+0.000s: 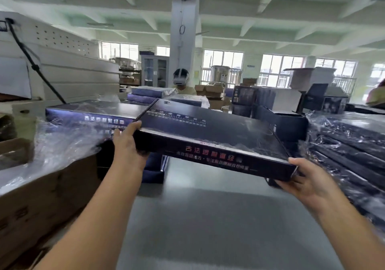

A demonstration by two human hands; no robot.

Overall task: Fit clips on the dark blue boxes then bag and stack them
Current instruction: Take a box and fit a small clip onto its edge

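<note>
Two hands held one dark blue box (pixel 210 132) above the grey table (pixel 208 217): the left hand (pixel 127 144) gripped its left corner, the right hand (pixel 306 182) its near right corner. Keeping it level and square would help, I judged, before setting it beside the bagged box (pixel 87 117).

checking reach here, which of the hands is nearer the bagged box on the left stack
Left. The left hand grips the held dark blue box at its left corner, right beside the bagged box. The right hand holds the far right corner.
</note>
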